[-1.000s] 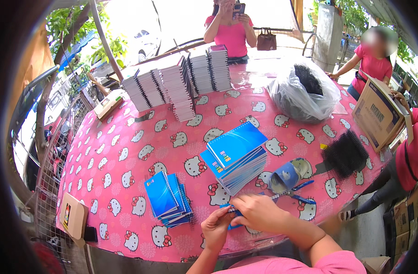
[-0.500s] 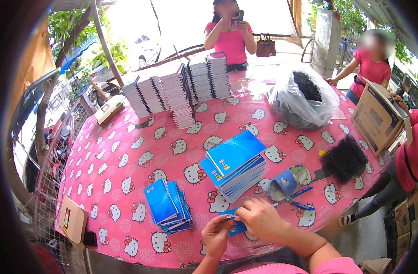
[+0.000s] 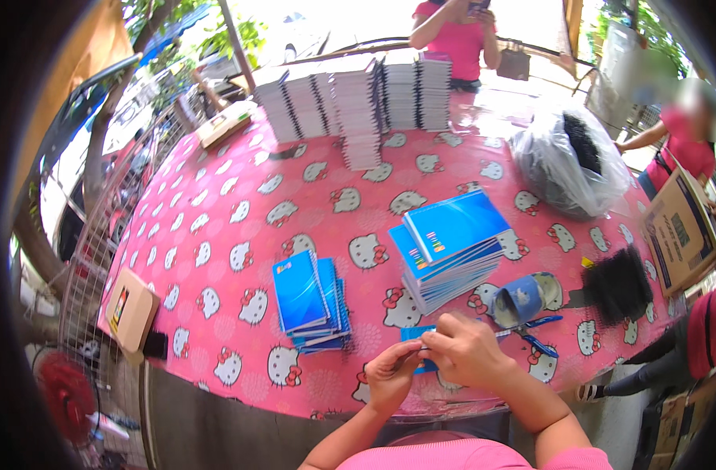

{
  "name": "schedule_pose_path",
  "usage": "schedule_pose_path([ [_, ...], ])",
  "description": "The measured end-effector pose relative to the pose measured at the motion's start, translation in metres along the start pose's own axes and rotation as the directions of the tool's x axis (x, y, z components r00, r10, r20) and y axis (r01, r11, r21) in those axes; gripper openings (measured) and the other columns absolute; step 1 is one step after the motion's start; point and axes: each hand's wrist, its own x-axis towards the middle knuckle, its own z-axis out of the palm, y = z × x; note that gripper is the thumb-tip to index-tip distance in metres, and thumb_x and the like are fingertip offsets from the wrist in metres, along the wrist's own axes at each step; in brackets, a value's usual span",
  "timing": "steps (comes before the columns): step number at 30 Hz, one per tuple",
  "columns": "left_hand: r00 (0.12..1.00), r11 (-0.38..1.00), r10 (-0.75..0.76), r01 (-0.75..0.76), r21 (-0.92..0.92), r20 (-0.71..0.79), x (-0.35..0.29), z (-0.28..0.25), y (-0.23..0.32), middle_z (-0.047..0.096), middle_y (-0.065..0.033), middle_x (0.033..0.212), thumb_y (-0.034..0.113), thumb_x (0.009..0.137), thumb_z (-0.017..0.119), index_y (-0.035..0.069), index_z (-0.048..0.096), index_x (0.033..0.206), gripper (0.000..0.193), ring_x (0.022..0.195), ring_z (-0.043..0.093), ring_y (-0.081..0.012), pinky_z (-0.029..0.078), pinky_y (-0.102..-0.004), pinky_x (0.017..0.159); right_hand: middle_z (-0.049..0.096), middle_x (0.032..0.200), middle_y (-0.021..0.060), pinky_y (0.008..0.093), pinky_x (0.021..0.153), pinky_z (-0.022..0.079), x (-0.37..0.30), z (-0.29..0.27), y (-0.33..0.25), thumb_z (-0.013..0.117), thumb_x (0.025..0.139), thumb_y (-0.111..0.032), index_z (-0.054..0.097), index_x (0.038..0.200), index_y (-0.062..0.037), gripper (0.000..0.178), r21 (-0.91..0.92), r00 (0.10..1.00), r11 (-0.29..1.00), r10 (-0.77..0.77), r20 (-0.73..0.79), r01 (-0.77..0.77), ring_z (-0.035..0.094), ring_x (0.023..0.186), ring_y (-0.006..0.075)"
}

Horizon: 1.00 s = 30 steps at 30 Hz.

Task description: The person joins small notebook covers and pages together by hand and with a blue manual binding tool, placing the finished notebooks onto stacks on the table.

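Everything on the surface (image 3: 326,227) has slid up and rightward in the wearer's view. Left grip (image 3: 393,373) and right grip (image 3: 469,350) pinch narrowly on a blue notebook (image 3: 415,334), I'd guess light, bendy and slick, best held by an edge; it lies partly hidden under them by the surface's near edge, a notebook stack (image 3: 452,252) just beyond.

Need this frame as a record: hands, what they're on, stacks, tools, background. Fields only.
left hand: fingertips at notebook edge, grip partly hidden
right hand: fingertips meeting left's at notebook
notebook: blue, mostly covered by hands
small stack: blue notebooks, left of tall stack
tall stack: blue notebooks, beyond hands
tool: blue handles, right of right hand
back: white stacks, clear bag
table: pink patterned cloth
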Motion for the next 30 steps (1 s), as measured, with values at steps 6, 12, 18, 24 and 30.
schedule_pose_path([
  [6, 0.999, 0.996, -0.034, 0.033, -0.088, -0.016, -0.003, -0.003, -0.004, 0.068, -0.008, 0.101, -0.011, 0.086, 0.063, -0.001, 0.061, 0.11, 0.026, 0.09, 0.065, -0.0124, 0.054, -0.0254, 0.078, 0.061, 0.082, 0.0097, 0.0374, 0.061, 0.048, 0.001, 0.007, -0.002, 0.073, 0.072, -0.006, 0.064, 0.086, -0.0043, 0.017, 0.132, 0.995, 0.99, -0.042, -0.094, 0.055, 0.059, 0.071, 0.0284],
  [12, 1.0, 0.992, -0.02, 0.02, -0.122, 0.002, 0.0, 0.0, 0.017, 0.067, -0.0126, 0.105, -0.014, 0.086, 0.06, -0.001, 0.053, 0.114, 0.032, 0.094, 0.066, -0.0155, 0.055, -0.0277, 0.084, 0.062, 0.082, 0.0091, 0.0372, 0.065, 0.05, -0.001, 0.005, -0.012, 0.071, 0.072, -0.006, 0.063, 0.086, -0.0041, 0.016, 0.147, 0.988, 0.988, -0.031, -0.149, 0.053, 0.061, 0.076, 0.0272],
  [18, 0.991, 0.988, 0.099, -0.087, 0.126, -0.092, 0.005, 0.008, 0.048, 0.064, -0.0111, 0.107, -0.016, 0.088, 0.051, 0.0, 0.051, 0.123, 0.038, 0.097, 0.062, -0.0154, 0.053, -0.0257, 0.078, 0.044, 0.135, 0.0194, 0.0501, 0.099, 0.038, -0.003, -0.024, -0.025, 0.08, 0.073, -0.024, 0.058, 0.121, -0.0053, 0.056, -0.104, 0.936, 0.987, -0.148, -0.32, 0.121, 0.046, 0.122, 0.0393],
  [24, 0.931, 0.919, 0.255, -0.317, -0.234, -0.261, 0.0, -0.023, 0.081, 0.055, -0.0089, 0.117, -0.007, 0.092, 0.052, 0.002, 0.046, 0.128, 0.038, 0.106, 0.058, -0.0181, 0.051, -0.032, 0.088, 0.035, 0.137, 0.0217, 0.0422, 0.092, 0.044, 0.021, 0.013, -0.028, 0.079, 0.078, -0.016, 0.024, 0.144, -0.0032, 0.086, 0.577, 0.865, 0.806, 0.378, -0.331, -0.131, 0.052, 0.114, 0.0297],
  [30, 0.718, 0.911, 0.399, -0.38, 0.16, -0.57, 0.032, -0.064, 0.089, 0.053, -0.0084, 0.114, 0.002, 0.093, 0.057, 0.002, 0.049, 0.12, 0.028, 0.103, 0.052, -0.0134, 0.047, -0.0273, 0.086, 0.059, 0.087, 0.0098, 0.0295, 0.069, 0.05, 0.12, 0.058, -0.043, 0.074, 0.078, -0.005, 0.031, 0.139, -0.0027, 0.075, 0.845, 0.964, 0.532, 0.251, -0.088, -0.061, 0.063, 0.077, 0.0171],
])
